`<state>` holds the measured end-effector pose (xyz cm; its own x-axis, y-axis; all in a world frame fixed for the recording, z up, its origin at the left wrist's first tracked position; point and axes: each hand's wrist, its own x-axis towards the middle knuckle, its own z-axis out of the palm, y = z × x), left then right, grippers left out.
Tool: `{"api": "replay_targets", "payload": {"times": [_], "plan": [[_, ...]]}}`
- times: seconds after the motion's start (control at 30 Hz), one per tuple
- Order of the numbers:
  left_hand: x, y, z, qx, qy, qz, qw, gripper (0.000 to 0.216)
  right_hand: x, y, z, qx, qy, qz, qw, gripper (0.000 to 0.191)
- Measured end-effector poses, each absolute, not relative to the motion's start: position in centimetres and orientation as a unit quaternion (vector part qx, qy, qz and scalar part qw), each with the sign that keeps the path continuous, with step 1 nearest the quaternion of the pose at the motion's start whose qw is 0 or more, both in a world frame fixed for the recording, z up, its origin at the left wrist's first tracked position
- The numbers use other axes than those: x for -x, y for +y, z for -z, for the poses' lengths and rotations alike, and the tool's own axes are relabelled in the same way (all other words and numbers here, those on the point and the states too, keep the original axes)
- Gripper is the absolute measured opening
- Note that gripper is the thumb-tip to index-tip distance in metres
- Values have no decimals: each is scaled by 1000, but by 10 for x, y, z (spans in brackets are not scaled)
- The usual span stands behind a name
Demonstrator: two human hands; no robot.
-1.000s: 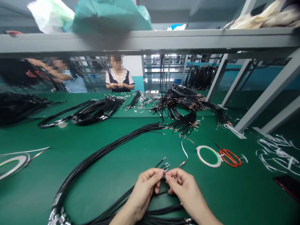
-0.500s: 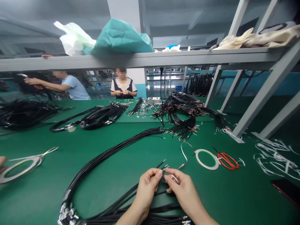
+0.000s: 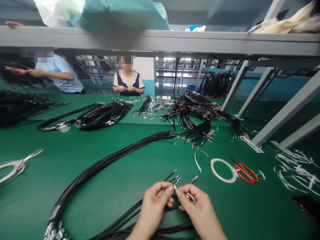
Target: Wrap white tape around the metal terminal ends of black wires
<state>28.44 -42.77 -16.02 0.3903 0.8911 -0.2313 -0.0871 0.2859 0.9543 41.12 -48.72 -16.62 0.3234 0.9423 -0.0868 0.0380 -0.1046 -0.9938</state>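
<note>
My left hand is closed in a pinch on a thin black cable near its silvery end. Close beside it, my right hand pinches a narrow strip of tape, copper-coloured on one face and white on the other. A white curl of backing shows between the right fingers. From there the strip trails back to a flat tape roll with a green inner ring. Several more black cables run beneath my hands; the exact contact at the fingertips is partly hidden.
Orange-handled scissors lie right of the roll. A long cable bundle curves across the green table, with cable heaps behind. Grey shelf legs, white scraps and a phone are at right. Two people work beyond.
The view has tilted down and shifted, so the shelf sits higher in the picture. My fingertips have drawn slightly apart, showing a bit of strip between them. A hand at the left edge is gone from view.
</note>
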Motion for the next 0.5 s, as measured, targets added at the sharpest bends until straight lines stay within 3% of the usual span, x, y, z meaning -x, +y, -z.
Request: {"api": "replay_targets", "payload": {"times": [0.23, 0.5], "plan": [[-285, -431, 162, -506, 436, -344, 660, 28, -414, -489, 153, 637, -447, -381, 500, 26], [-284, -430, 157, -481, 421, -323, 698, 32, -414, -491, 160, 601, -428, -412, 534, 25]]}}
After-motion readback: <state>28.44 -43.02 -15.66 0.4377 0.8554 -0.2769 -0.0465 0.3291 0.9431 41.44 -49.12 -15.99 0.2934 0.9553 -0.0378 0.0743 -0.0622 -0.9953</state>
